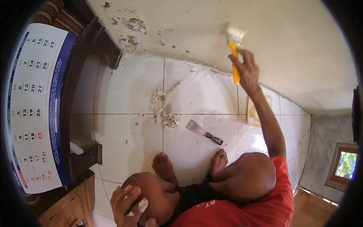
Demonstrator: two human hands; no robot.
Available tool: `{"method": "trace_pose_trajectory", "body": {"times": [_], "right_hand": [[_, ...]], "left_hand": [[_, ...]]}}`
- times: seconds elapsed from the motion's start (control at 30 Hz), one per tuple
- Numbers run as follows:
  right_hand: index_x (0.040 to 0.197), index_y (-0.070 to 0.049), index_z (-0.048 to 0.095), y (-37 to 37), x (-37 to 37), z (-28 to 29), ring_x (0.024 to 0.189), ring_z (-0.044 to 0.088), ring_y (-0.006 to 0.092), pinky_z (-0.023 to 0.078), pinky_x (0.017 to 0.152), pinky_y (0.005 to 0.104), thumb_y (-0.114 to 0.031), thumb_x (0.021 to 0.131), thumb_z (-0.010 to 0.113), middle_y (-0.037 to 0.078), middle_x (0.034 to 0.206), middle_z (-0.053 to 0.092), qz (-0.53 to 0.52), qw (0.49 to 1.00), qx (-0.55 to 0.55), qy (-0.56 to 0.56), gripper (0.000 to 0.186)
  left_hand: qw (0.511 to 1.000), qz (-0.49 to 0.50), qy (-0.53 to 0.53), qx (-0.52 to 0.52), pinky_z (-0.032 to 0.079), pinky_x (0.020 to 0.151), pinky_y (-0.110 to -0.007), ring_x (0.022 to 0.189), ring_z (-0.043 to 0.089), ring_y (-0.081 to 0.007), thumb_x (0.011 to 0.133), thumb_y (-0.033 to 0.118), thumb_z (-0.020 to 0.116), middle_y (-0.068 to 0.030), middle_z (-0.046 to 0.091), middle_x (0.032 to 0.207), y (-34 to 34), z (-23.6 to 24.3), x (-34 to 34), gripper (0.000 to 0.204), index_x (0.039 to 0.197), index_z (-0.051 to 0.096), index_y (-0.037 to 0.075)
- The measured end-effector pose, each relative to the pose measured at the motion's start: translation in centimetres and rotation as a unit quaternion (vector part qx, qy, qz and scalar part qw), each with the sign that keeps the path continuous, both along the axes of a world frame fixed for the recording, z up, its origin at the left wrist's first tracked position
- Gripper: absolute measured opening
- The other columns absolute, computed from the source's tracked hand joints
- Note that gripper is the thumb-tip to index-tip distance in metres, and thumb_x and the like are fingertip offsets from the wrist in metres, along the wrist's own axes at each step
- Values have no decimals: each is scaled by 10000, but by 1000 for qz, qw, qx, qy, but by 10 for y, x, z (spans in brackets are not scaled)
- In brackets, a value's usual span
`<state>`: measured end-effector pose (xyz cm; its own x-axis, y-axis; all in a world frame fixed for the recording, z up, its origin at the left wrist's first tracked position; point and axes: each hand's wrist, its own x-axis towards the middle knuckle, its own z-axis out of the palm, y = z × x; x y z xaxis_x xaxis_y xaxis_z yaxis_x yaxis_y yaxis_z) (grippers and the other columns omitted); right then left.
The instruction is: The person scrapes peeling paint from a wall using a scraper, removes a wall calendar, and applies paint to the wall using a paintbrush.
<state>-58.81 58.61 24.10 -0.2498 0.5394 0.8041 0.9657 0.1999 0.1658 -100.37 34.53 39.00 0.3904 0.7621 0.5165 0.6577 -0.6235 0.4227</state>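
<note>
A flat brush (233,50) with a yellow handle sits in the right grip (247,70), its bristles (235,29) pointing away beyond the fingers and its tail end poking out on the near side, just left of the palm. The bristles are pale cream, slightly fanned, set in a pale band. They lie over the cream wall (196,30) ahead of the grip; whether they touch it cannot be told. Left of the grip, the wall's surface is pitted and flaked.

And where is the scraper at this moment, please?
In the head view, the scraper lies on the floor near the middle, right of the crumbs and just beyond the right foot.
</note>
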Motion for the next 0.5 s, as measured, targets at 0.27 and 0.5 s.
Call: {"method": "trace_pose_trajectory", "body": {"times": [0.27, 0.5], "right_hand": [[1166, -139, 659, 17, -26, -108, 1110, 579, 309, 573, 817, 369, -33, 790, 656, 106, 1215, 569, 103, 970, -180, 124, 390], [1200, -139, 653, 21, 67, -155, 1158, 546, 355, 537, 879, 422, -47, 786, 639, 153, 1232, 542, 26, 965, -207, 157, 425]], "left_hand": [[1000, 10, -15, 7, 483, 979, -523, 1070, 634, -421, 936, 231, 517, -288, 648, 1149, -6, -8, 8, 386, 1175, 622, -53], [998, 47, 18, 21, 497, 961, -538, 1038, 641, -443, 913, 200, 500, -314, 662, 1078, -13, 3, 53, 394, 1132, 613, -108]]}}
